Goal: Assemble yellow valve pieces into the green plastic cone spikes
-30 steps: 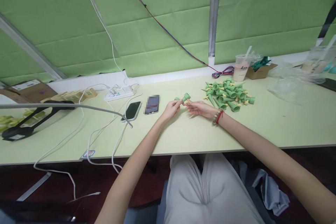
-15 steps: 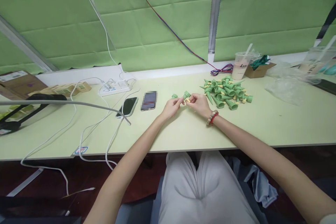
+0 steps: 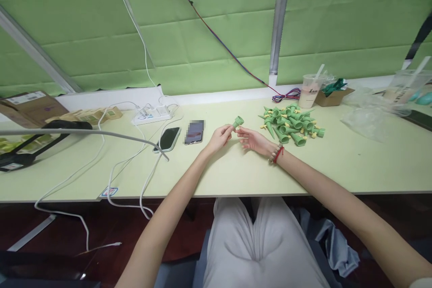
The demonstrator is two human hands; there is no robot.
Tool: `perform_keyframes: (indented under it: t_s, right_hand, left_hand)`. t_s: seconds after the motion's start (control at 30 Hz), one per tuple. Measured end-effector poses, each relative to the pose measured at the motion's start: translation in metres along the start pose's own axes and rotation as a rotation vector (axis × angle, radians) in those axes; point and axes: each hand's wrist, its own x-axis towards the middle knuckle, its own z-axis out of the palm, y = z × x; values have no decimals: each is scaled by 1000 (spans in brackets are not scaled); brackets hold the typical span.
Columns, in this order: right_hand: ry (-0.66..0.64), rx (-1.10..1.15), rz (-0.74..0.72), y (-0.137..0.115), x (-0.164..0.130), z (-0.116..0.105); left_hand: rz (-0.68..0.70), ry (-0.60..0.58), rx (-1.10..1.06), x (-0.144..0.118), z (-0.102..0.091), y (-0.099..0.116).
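Green cone [image 3: 237, 122] pinched in left hand [image 3: 220, 137] grip; right hand [image 3: 254, 140] beside — fingers loose, empty.

Print shows on the drink cup [image 3: 309, 92] and cardboard box [image 3: 32, 105], too small to read

A single head-worn camera looks forward and down from above the seated person's lap, facing the green fabric partition [image 3: 209, 49] behind the pale green table [image 3: 354, 162]. The table's near edge crosses the middle of the view, both forearms reach in from below, and the wide lens bends the far edge.
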Motion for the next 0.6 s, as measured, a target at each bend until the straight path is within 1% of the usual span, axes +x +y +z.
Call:
perform_keyframes:
  t_s: [0.1, 0.23, 0.27, 0.33, 0.4, 0.47, 0.53, 0.6]
  right_hand:
    - [-51, 125, 47, -2, 0, -1]
    - [-151, 201, 58, -2, 0, -3]
    - [-161, 209, 49, -2, -1, -4]
    - [-157, 183, 19, -1, -1, -5]
    - [-113, 59, -29, 1, 0, -6]
    - [-7, -149, -106, 4, 2, -7]
    - [135, -391, -222, 7, 5, -8]
    - [245, -648, -382, 9, 7, -9]
  left_hand:
    - [-9, -25, -33, -1, 1, 0]
    - [8, -81, -93, -1, -1, 1]
    - [29, -83, -61, -2, -3, 2]
    - [75, -65, 84, -3, -7, 3]
    - [98, -30, 288, -4, -9, 4]
    - [72, 4, 470, -6, -9, 4]
    - [15, 19, 578, -7, -7, 4]
    - [-32, 24, 611, -7, -4, 3]
